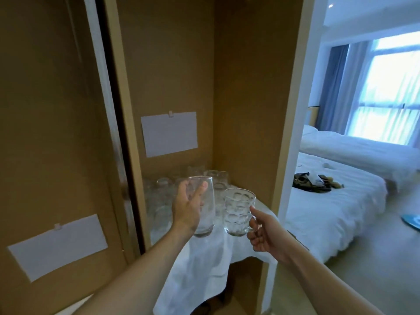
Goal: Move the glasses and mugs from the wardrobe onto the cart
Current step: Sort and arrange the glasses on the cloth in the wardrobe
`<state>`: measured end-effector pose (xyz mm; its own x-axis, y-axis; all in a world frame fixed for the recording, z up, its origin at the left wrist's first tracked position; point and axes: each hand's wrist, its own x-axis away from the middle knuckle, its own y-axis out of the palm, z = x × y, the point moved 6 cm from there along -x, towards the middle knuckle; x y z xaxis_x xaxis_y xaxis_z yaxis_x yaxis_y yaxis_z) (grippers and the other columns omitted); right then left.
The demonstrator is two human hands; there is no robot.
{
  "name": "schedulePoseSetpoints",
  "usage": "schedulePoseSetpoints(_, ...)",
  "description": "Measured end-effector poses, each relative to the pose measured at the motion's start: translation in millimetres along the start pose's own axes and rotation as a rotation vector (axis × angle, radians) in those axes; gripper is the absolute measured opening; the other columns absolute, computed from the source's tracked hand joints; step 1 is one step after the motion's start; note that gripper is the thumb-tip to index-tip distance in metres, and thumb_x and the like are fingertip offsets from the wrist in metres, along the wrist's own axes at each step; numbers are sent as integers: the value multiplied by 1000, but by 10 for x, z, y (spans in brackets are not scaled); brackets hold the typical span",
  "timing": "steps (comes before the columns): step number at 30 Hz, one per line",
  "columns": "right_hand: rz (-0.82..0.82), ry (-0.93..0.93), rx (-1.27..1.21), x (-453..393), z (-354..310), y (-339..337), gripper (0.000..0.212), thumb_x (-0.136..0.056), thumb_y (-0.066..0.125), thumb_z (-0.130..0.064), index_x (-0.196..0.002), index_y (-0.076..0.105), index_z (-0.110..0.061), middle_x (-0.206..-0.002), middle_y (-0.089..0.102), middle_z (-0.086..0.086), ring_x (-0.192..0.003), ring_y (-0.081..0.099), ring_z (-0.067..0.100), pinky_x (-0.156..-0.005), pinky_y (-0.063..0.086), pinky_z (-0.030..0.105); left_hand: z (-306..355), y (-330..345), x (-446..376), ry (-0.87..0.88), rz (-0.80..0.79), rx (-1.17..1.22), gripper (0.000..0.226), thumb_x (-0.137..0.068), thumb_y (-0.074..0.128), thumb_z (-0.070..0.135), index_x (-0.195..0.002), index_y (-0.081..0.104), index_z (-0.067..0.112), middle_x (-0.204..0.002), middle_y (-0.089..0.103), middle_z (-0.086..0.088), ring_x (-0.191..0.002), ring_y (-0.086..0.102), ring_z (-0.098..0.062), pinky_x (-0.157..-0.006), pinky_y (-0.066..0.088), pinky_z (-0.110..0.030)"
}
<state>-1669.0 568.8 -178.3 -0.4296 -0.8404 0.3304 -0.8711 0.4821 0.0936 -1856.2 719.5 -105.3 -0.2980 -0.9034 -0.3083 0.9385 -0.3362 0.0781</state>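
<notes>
My left hand [187,206] grips a tall clear glass [205,214] and holds it upright above the front of the wardrobe shelf. Beside it my right hand [263,233] holds a dimpled clear glass mug [237,211] by its handle. Several more clear glasses and mugs [163,201] stand behind them on the shelf, which is covered by a white cloth [204,264] hanging over its front edge. No cart is in view.
The brown wardrobe [172,64] has a sliding door [45,133] pushed to the left; white paper sheets are taped to the door and the back wall. To the right the room opens onto two white beds [336,201], one with dark items on it, and a bright window.
</notes>
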Motion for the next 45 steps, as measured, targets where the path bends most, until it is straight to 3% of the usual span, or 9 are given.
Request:
schedulePoseSetpoints(7, 40, 20, 17, -805, -49, -512, 65, -54, 78, -82, -62, 56, -21, -74, 61, 12, -54, 51, 21, -56, 49, 31, -396, 467, -606, -26, 22, -58, 62, -66, 60, 80, -111, 57, 37, -110, 69, 2, -94, 69, -23, -73, 57, -38)
schedulePoseSetpoints(9, 47, 40, 37, -1011, -45, -588, 63, -56, 78, -80, -63, 59, -20, -79, 67, 16, -58, 57, 22, -62, 53, 33, -527, 553, -791, -39, 46, -78, 63, -67, 60, 80, -112, 58, 36, -109, 68, 3, -97, 68, -27, -85, 58, -51)
schedulePoseSetpoints(12, 72, 78, 56, -1310, -28, -714, 59, -65, 74, -75, -67, 68, -16, -88, 74, 21, -67, 66, 26, -69, 58, 38, -704, 696, -1044, -51, 67, -98, 59, -67, 64, 81, -107, 58, 39, -106, 67, 7, -99, 67, -28, -91, 54, -58)
schedulePoseSetpoints(19, 69, 170, 56, -1738, 113, -762, 50, -90, 66, -55, -83, 78, -8, -85, 72, 18, -70, 65, 25, -70, 59, 38, -1042, 869, -1325, -94, 82, -124, 61, -62, 69, 82, -109, 56, 45, -106, 63, 22, -101, 67, -17, -94, 56, -51)
schedulePoseSetpoints(24, 20, 205, 49, -1959, 157, -723, 46, -101, 57, -45, -105, 73, -2, -87, 68, 15, -77, 62, 26, -69, 58, 34, -1171, 951, -1357, -107, 132, -143, 69, -60, 71, 81, -115, 56, 40, -113, 62, 13, -105, 64, -14, -95, 55, -51)
schedulePoseSetpoints(29, -54, 183, 32, -2212, 191, -696, 47, -103, 54, -42, -111, 70, 1, -93, 64, 18, -83, 61, 29, -80, 57, 38, -1197, 1018, -1326, -88, 235, -184, 79, -50, 70, 91, -110, 55, 41, -108, 64, 12, -99, 65, -7, -89, 58, -46)
schedulePoseSetpoints(35, -177, 181, 91, -2314, 228, -759, 43, -101, 54, -48, -107, 73, -10, -117, 66, 27, -110, 66, 37, -82, 61, 36, -1273, 1092, -1261, -100, 336, -232, 79, -59, 76, 79, -120, 56, 33, -108, 68, 3, -97, 68, -12, -87, 59, -42)
schedulePoseSetpoints(38, -208, 163, 201, -2347, 174, -816, 40, -95, 61, -54, -107, 72, -17, -111, 70, 15, -101, 69, 31, -81, 61, 38, -1297, 1155, -1207, -102, 370, -261, 79, -59, 76, 79, -120, 56, 33, -104, 68, 0, -83, 69, -4, -67, 56, -24)
schedulePoseSetpoints(45, -152, -11, 270, -2690, 51, -1277, 42, -83, 78, -50, -99, 69, -12, -98, 72, 11, -89, 70, 23, -71, 62, 32, -1388, 1268, -1026, -121, 445, -300, 75, -58, 74, 81, -115, 54, 36, -100, 69, 5, -84, 67, 0, -71, 51, -26)
